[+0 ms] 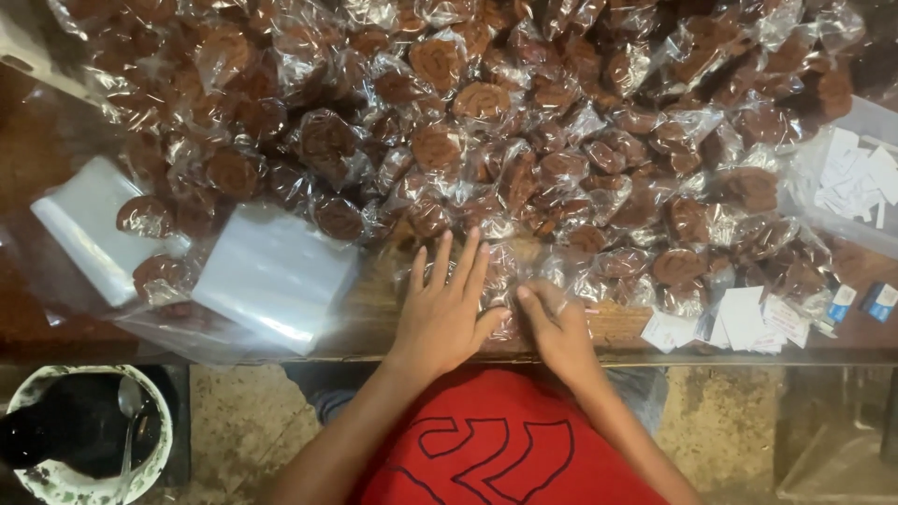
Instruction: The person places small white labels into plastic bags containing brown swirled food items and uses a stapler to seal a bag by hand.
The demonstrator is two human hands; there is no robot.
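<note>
1. Head view, lower centre of the frame: the left hand (pixel 444 313) lies flat, palm down, fingers spread and pointing to the top of the frame. It is released, grasping nothing, and presses on a clear crinkled plastic wrapper (pixel 500 281) at the near edge of the wooden table (pixel 374 318).
2. Just right of it, the right hand (pixel 558 329) is partly curled, its thumb and fingertips pinching the same clear wrapper. What the wrapper holds cannot be told; it is glossy and hidden in part by the fingers.
3. The wrapper lies between and under both hands, touching each, directly below the front edge of the heap described next.
4. Upper half of the frame, from left to right: a large heap of round brown cookies sealed in clear plastic bags (pixel 482 103). Its near edge reaches the fingertips of the left hand.
5. Left centre: two stacks of empty clear plastic bags, one flat rectangular stack (pixel 276 276) just left of the left hand, a second stack (pixel 89 224) further left with wrapped cookies resting on it.
6. Right centre: small white paper slips (pixel 744 318) scattered on the table near the right hand; more slips in a translucent plastic box (pixel 856 178) at the right edge.
7. Lower left corner: a round white bowl with dark contents and a metal spoon (pixel 89 435), below table level, well apart from the hands.
8. Bottom centre: the person's red shirt with a dark outline print (pixel 496 449).
</note>
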